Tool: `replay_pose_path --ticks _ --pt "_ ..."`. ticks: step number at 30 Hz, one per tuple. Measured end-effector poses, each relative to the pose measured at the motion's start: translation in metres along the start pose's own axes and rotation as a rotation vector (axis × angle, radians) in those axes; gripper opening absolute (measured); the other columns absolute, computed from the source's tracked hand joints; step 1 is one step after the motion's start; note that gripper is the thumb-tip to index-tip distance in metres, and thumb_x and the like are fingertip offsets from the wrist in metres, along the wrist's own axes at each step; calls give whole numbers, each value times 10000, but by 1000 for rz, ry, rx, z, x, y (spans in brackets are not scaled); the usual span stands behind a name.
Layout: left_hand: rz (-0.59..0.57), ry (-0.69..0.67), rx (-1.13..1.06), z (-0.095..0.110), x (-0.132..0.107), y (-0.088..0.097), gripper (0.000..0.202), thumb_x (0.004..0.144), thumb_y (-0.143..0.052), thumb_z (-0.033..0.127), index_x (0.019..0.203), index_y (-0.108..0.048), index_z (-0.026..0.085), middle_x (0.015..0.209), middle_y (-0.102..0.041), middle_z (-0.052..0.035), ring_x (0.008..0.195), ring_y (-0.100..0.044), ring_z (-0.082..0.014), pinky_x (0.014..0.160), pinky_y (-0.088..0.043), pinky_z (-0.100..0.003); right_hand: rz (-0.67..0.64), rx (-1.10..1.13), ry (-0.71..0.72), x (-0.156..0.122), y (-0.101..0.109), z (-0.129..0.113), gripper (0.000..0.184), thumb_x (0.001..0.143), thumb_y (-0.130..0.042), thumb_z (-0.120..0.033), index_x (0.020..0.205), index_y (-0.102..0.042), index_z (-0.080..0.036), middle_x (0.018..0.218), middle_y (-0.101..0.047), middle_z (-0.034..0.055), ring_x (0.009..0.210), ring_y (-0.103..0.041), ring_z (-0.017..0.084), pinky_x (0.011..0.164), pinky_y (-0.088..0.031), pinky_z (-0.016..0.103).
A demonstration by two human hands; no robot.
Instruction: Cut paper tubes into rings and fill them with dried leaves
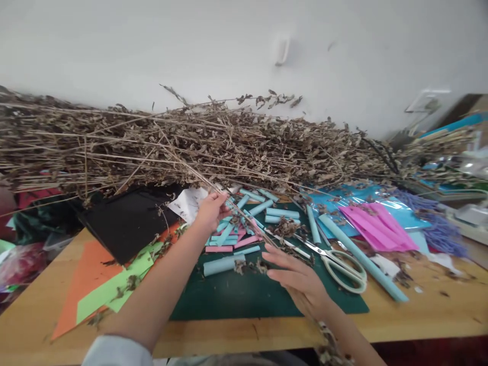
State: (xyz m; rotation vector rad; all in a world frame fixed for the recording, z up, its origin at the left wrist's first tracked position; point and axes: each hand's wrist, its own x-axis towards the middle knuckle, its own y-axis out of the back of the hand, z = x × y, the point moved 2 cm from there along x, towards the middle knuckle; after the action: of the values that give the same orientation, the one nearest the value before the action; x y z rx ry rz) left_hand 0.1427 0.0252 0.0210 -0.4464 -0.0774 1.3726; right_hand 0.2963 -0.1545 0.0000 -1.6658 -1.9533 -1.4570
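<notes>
Against the white wall [190,40], your wooden table [419,310] is crowded. Your left hand [211,209] has its fingers pinched together on a thin dry brown stem [247,219], which slants from the heap towards the near right, over the dark green cutting mat [244,295]. That grip seems to hold the stem up, off the clutter. Your right hand [301,284] lies open by the stem's near end, fingers apart and holding nothing, perhaps to steady it; I cannot tell if it touches. Pale blue paper rolls [223,265] lie scattered beneath, with white-handled scissors [343,267] just to the right. A long heap of dried leafy branches [190,147] fills the far side, with a black sheet [129,218] to the left and pink sheets [377,226] to the right.
</notes>
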Motion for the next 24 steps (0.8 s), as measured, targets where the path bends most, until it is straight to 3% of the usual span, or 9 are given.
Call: replay_pose_path --ticks 7,12,14,18,20,22,24 --pt "-34 -3 -75 8 28 -31 101 760 -486 190 676 -456 144 534 -490 35 450 -526 -60 490 -473 -203 86 89 -3 -5 -4 -10 398 803 -373 -65 1129 -461 -275 1147 -526 60 1149 -386 256 859 -410 477" --pt "-29 13 -98 10 43 -37 64 766 -417 96 730 -424 148 655 -558 -10 586 -593 -98 580 -479 -241 431 104 -59 -2 13 -3 292 842 -351 -136 1026 -535 -268 1079 -570 43 1098 -449 244 859 -413 469" --pt "-44 18 -100 9 40 -35 84 762 -407 83 798 -412 159 732 -584 -37 659 -608 -121 610 -479 -260 440 38 -74 1 21 4 280 839 -358 -145 1011 -545 -263 1070 -571 46 1104 -442 244 875 -399 471" --pt "-64 -4 -57 5 12 -24 307 752 -465 148 1028 -352 221 900 -587 -62 755 -605 -150 631 -472 -273 253 -115 -114 15 24 15 302 825 -340 -104 1027 -528 -226 1057 -567 82 1114 -432 209 895 -393 428" --pt "-90 -102 59 4 -12 -18 361 730 -524 226 1060 -379 244 1007 -558 -59 825 -584 -156 655 -464 -256 195 -190 -92 27 22 17 304 817 -326 -79 1020 -522 -193 1049 -568 101 1122 -421 190 893 -401 390" --pt "-223 -176 196 0 -43 -14 273 712 -539 344 945 -497 209 1043 -541 -65 886 -550 -181 663 -463 -263 127 -305 -67 39 18 17 292 809 -330 -69 991 -536 -169 1039 -577 105 1109 -430 180 889 -403 356" --pt "-431 -251 293 -5 -79 -11 345 718 -475 476 855 -568 173 922 -579 -89 841 -550 -203 673 -465 -306 23 -431 -80 51 12 18 282 802 -344 -71 966 -550 -172 1023 -595 82 1072 -458 184 887 -389 351"
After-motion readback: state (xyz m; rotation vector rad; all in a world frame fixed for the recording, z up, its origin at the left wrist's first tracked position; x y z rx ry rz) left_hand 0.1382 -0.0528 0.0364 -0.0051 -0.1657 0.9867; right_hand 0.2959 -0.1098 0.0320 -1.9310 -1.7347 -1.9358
